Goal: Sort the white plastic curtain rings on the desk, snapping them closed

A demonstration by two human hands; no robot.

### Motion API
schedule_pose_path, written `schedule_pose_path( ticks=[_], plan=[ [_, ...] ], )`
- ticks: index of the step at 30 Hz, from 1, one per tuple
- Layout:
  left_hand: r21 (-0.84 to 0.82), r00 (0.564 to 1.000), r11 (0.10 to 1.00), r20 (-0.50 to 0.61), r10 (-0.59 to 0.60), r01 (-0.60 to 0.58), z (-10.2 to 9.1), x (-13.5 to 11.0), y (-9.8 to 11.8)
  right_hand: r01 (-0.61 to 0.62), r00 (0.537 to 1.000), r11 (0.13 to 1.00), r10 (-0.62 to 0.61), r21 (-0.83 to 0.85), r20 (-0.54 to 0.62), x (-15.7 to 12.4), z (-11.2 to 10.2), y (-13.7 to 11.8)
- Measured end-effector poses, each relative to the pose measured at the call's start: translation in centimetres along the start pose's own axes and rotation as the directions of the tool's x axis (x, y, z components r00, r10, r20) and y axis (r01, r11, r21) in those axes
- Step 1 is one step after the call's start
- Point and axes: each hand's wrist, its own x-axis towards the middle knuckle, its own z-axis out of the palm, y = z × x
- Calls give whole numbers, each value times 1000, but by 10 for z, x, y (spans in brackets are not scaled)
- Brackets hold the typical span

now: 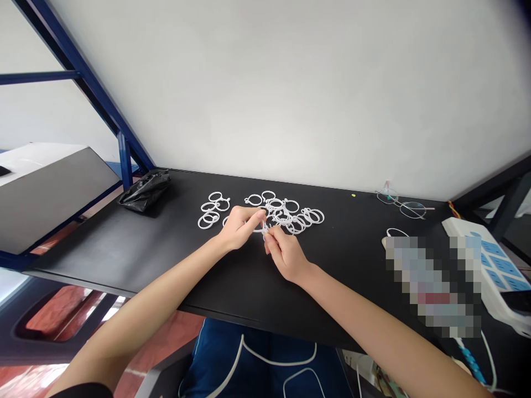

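Left hand (241, 226) curled; right hand (287, 254) pinching, near.

You see a black bag (145, 192) at nine o'clock, eyeglasses (412, 210) at three, a white power strip (501, 264) near four.

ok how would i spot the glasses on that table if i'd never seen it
Find the black table below the pale wall. Near its far edge, well right of the white rings, lie the glasses. Unlike the rings or the white power strip nearby, they have two clear lenses joined in one thin frame.
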Motion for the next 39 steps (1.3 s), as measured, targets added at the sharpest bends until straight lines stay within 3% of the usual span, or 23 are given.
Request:
schedule_pose_path(
  ticks=[26,39],
  plan=[
    [-38,999,999,1,39,-39,1,0,0,8,1000,1000,-8,-4,10,-1,1,0],
    [24,997,997,28,77,-77,-4,2,7,-16,999,998,18,54,-31,-1,2,0]
  ],
)
